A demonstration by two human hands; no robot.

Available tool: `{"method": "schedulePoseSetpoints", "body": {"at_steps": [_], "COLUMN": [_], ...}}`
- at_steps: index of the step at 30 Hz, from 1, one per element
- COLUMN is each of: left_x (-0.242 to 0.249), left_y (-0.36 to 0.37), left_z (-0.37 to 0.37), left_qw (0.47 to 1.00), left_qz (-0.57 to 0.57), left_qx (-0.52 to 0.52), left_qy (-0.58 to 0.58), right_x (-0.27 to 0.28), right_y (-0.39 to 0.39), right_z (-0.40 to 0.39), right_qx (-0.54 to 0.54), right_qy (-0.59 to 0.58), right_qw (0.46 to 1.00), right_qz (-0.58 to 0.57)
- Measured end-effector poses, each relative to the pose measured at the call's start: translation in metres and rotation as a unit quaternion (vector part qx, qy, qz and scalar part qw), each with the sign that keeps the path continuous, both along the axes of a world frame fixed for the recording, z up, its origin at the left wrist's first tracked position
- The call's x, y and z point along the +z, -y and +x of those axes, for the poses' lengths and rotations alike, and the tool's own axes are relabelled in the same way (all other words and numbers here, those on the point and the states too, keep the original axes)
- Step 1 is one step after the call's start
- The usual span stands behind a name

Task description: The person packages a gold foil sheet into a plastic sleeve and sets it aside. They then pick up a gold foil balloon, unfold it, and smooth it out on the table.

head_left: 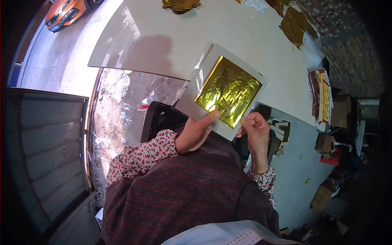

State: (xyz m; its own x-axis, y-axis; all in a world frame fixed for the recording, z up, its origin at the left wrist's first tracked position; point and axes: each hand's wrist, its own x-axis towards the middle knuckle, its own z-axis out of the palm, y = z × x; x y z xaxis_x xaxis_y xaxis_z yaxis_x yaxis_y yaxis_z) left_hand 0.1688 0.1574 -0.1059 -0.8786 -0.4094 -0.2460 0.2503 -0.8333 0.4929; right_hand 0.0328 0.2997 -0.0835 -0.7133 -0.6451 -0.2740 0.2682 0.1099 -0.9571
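A square sheet of shiny gold foil (228, 90) lies on a white board (208, 67), tilted over the table's near edge. Clear plastic film (199, 77) shows along the board's left side. My left hand (199, 130) grips the board from below, its thumb pressed on the foil's lower edge. At the foil's lower right corner, my right hand (255, 127) is closed in a pinch. Whether its fingertips have hold of the foil's corner or the board's edge is hard to make out.
Crumpled gold foil (297, 25) lies at the table's (171, 61) far right, with another piece (181, 5) at the far edge. A stack of printed packets (320, 96) sits on the right edge. Cardboard boxes (325, 145) stand on the floor; a black chair (153, 118) is close by.
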Motion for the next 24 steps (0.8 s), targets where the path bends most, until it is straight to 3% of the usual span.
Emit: {"method": "schedulePoseSetpoints", "body": {"at_steps": [24], "left_x": [-0.017], "left_y": [-0.009], "left_z": [0.004], "left_qw": [1.0], "left_qz": [0.008], "left_qx": [-0.025], "left_qy": [-0.008], "right_x": [-0.008], "right_y": [0.003], "right_z": [0.008], "right_qx": [-0.021], "right_qy": [0.007], "right_qw": [0.998], "right_qz": [-0.062]}}
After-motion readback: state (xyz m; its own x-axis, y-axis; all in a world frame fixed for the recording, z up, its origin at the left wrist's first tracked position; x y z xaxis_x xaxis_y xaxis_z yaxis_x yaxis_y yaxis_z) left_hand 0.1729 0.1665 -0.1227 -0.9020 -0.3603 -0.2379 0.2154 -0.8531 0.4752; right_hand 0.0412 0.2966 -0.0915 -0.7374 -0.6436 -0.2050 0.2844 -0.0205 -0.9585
